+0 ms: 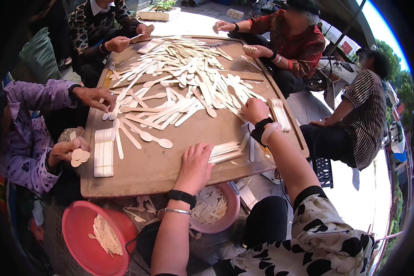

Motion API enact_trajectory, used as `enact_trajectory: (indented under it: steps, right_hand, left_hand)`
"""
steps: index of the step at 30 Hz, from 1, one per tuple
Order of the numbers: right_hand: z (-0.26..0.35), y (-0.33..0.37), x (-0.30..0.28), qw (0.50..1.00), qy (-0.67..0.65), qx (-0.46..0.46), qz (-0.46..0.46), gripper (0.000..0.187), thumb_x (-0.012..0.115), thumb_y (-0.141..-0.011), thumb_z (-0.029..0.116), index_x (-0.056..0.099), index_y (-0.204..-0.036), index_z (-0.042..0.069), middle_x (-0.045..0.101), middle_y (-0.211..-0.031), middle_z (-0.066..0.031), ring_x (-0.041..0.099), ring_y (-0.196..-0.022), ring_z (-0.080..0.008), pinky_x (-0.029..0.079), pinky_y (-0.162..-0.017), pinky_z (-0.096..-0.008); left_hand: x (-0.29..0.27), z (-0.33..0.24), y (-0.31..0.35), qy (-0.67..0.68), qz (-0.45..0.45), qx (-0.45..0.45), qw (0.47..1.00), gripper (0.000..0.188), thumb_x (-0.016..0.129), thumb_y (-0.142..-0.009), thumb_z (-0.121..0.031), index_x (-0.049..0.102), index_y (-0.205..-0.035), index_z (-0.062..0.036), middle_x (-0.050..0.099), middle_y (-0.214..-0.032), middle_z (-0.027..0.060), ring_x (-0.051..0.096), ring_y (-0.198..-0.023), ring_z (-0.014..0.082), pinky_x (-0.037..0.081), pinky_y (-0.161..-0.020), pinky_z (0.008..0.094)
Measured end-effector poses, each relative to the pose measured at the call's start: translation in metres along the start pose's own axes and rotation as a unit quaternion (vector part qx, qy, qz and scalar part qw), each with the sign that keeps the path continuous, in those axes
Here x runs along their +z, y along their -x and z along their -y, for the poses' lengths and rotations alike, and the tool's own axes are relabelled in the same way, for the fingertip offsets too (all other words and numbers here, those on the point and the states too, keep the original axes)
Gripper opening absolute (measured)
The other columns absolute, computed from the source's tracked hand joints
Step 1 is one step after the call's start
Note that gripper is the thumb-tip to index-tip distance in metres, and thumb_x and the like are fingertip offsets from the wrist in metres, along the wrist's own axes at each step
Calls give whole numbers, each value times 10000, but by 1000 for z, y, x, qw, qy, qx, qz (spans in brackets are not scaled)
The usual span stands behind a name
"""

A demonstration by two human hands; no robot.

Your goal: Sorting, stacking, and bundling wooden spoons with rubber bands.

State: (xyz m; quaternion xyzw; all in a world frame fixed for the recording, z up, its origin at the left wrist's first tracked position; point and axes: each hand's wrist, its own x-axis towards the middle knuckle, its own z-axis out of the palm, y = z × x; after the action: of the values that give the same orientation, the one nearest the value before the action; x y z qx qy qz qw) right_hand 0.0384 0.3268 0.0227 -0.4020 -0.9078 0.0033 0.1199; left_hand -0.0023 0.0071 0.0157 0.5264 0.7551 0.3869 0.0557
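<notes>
Our left hand (pixel 197 158) is cupped, not clenched, at one end of the stick stack (pixel 227 152) near the worktop (pixel 138 178)'s front edge, probably to even it up. Our right hand (pixel 255 111) is curled by the right edge, handy to the loose pile (pixel 184 76); can't tell if it's gripping anything.

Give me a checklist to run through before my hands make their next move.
1. Left hand at the stack of pale, flat wooden sticks: ok, its fingers are at the near-left end.
2. Stack banded: cannot tell; no band shows, but the hand covers one end.
3. Right hand empty: cannot tell, its fingers curl out of view.
4. Loose pale wooden spoons neatly aligned: not ok, they lie crisscrossed.
5. Purple-sleeved co-worker's hand clear of the stack: ok, it is over at the left side.
</notes>
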Motion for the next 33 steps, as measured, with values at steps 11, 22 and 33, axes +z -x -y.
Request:
enact_trajectory:
  steps: [11,22,33]
  right_hand:
    - [36,71,-46,887,-199,-356,216,123,668,-822,145,721,-874,48,690,-861,-131,675,-807,-340,532,-730,-411]
    - [2,1,1,989,-75,-57,115,216,732,-812,242,754,-911,51,737,-886,-155,710,-854,-319,555,-791,-414]
    - [-23,10,-8,928,-298,33,221,282,749,-780,114,720,-1020,-32,716,-805,-129,692,-721,-188,544,-652,-312]
  left_hand:
    - [0,0,1,-83,-26,3,996,537,734,-834,-113,552,-1334,-41,502,-1383,158,434,-1346,356,256,-1206,488]
    - [-1,-1,0,-5,5,-2,1000,561,734,-825,-105,538,-1344,-24,549,-1289,153,489,-1242,357,362,-1102,464]
    - [-2,0,1,3,2,-1,1000,538,731,-827,-85,553,-1330,-17,554,-1281,143,496,-1233,343,378,-1079,445]
